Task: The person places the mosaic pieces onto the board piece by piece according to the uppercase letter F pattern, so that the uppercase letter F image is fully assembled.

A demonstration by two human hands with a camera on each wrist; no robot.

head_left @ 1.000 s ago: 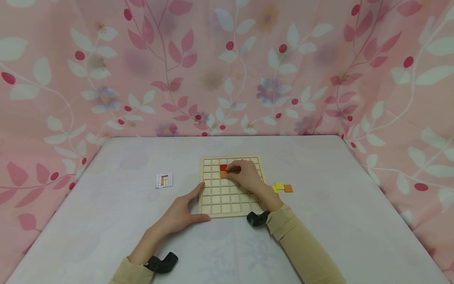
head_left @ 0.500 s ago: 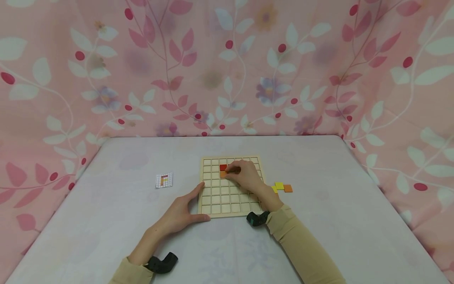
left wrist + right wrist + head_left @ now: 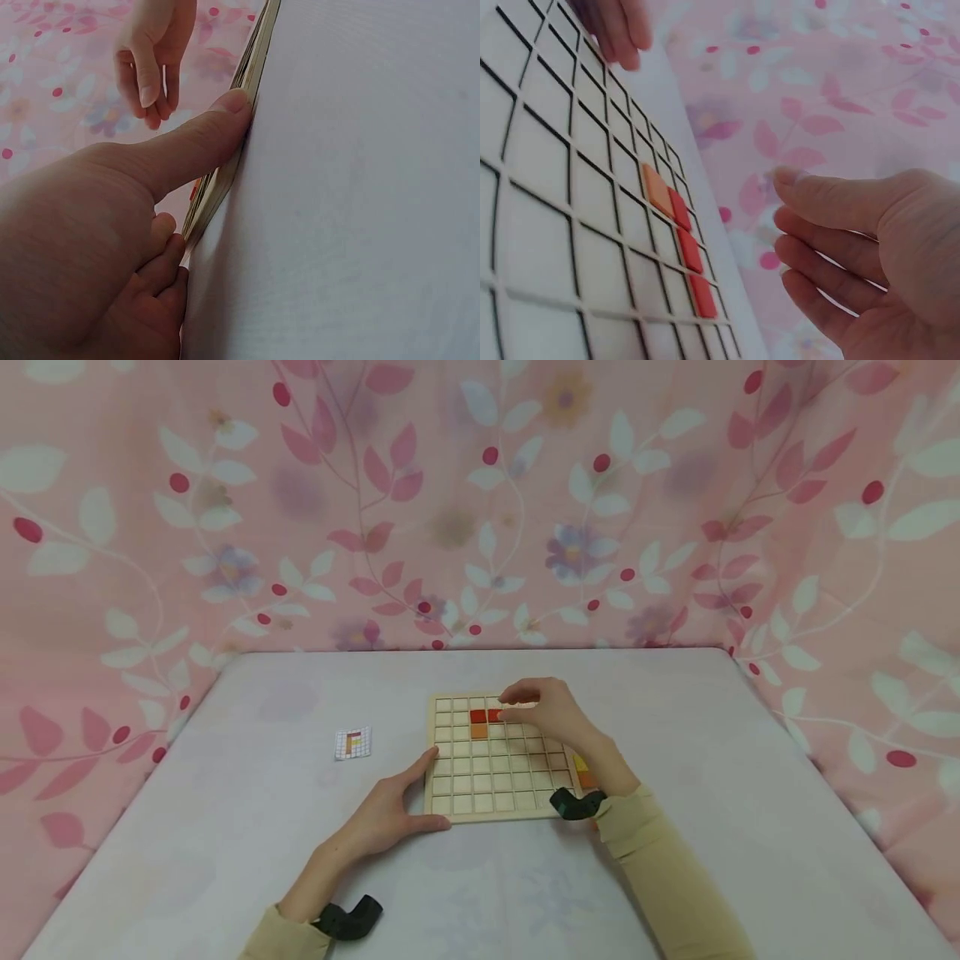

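Observation:
A square wooden grid board (image 3: 483,782) lies on the table. Three red tiles (image 3: 689,249) sit in a row in its cells, with an orange tile (image 3: 657,189) beside the row's end; in the head view the right hand hides the third red one. My left hand (image 3: 384,814) touches the board's left side and near edge, thumb and forefinger spread and straight. Above the far part of the board hovers my right hand (image 3: 553,710); the right wrist view shows its thumb apart from the fingers and nothing held.
Left of the board lies a small printed card (image 3: 352,743) showing a coloured grid pattern. Loose yellow tiles (image 3: 581,763) and orange tiles (image 3: 586,780) lie just right of the board, partly behind the right wrist. A pink floral curtain (image 3: 480,527) hangs beyond the table.
My right hand has let go and risen off the board, moving right, so a second red tile shows. Its forearm now covers part of the loose tiles. The left hand stays in place.

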